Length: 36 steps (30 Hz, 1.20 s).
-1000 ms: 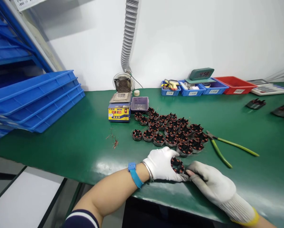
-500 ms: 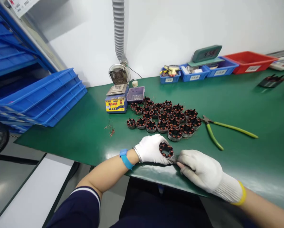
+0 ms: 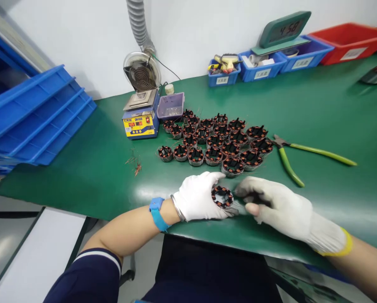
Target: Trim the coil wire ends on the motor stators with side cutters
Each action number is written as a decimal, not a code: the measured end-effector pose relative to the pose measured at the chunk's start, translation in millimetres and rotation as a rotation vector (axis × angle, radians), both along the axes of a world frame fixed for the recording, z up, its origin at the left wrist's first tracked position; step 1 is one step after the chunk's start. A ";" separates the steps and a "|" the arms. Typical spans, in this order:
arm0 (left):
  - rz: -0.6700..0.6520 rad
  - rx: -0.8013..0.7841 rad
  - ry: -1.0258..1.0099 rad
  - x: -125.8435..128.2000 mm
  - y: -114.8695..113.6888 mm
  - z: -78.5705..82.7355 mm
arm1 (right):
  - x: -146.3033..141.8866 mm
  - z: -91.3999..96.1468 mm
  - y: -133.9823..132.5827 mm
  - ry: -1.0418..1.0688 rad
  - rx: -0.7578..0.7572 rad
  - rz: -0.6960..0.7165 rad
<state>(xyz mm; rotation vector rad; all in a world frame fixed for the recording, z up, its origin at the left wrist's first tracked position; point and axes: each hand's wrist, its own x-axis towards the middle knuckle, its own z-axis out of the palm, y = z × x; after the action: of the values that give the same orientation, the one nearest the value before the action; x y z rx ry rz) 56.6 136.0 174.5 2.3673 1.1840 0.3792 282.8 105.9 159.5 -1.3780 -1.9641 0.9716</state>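
Note:
In the head view my left hand (image 3: 197,197), in a white glove, is wrapped round a motor stator (image 3: 214,198), a ring with black plastic teeth and copper windings. It holds the stator just above the green bench. To its right is my right hand (image 3: 278,206), in a yellow-cuffed glove with the thumb tip bare. The right fingers are bent and slightly smeared, with a gap between thumb and forefinger and no object visible there. Beyond both hands stand rows of similar stators (image 3: 214,155), with thin wire ends sticking out.
Green-handled cutting pliers (image 3: 321,153) lie open to the right. Copper wire scraps (image 3: 138,169) lie on the left. A solder pot (image 3: 141,122) and a purple tray (image 3: 171,106) stand behind. Blue tool boxes (image 3: 223,79) and a red bin (image 3: 349,42) line the wall.
My right hand has drawn away from the stator's near edge, its thumb and fingers parting. My left hand still holds the stator, now showing more of its face. The camera view has shifted.

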 end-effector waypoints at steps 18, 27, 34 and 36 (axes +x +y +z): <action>0.075 0.073 0.115 6.1 -2.0 -1.3 | -10.7 20.4 15.1 -0.228 -0.372 -0.021; -0.056 0.392 -0.161 -1.9 -5.1 -8.1 | -17.2 19.3 16.9 -0.346 -0.273 -0.077; -0.441 0.419 -0.390 -6.1 -1.6 -3.5 | -13.4 19.5 16.8 -0.292 -0.341 -0.004; -0.447 0.389 -0.460 -8.4 -1.6 -1.5 | -15.0 22.3 15.6 -0.359 -0.337 -0.017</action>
<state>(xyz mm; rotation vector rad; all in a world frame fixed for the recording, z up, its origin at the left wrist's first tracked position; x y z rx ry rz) 48.2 134.4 173.0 2.5687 0.3807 0.9990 267.8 121.5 181.8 -1.8629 -2.1035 1.1511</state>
